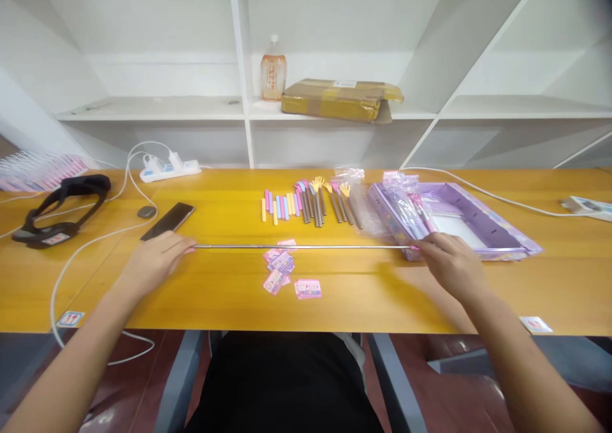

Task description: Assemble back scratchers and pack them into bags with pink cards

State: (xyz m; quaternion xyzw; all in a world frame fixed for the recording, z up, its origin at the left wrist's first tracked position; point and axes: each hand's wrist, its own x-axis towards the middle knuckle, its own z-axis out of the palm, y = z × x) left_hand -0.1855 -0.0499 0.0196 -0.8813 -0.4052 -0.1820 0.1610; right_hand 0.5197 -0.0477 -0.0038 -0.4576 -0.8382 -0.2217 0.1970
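A thin metal telescopic back scratcher (306, 247) is drawn out long and level above the table. My left hand (160, 257) pinches its left end, and a bit of pink shows at the fingertips. At the other end my right hand (449, 261) grips it, also with pink at the fingers; the hand head is hidden. Beyond the rod lie several short back scratchers (315, 200) with pink, yellow and blue hand-shaped heads. Beside them is a row of pastel handle sleeves (281, 206). Small printed cards (281, 264) lie below the rod, with another little stack (308, 289) nearer me.
A purple box (488, 216) with plastic-wrapped items stands right, beside clear bags (368, 210). On the left are a phone (168, 221), a black headset strap (67, 210), white cables and a power strip (171, 170). The shelf holds a bottle (273, 73) and a cardboard box (339, 98).
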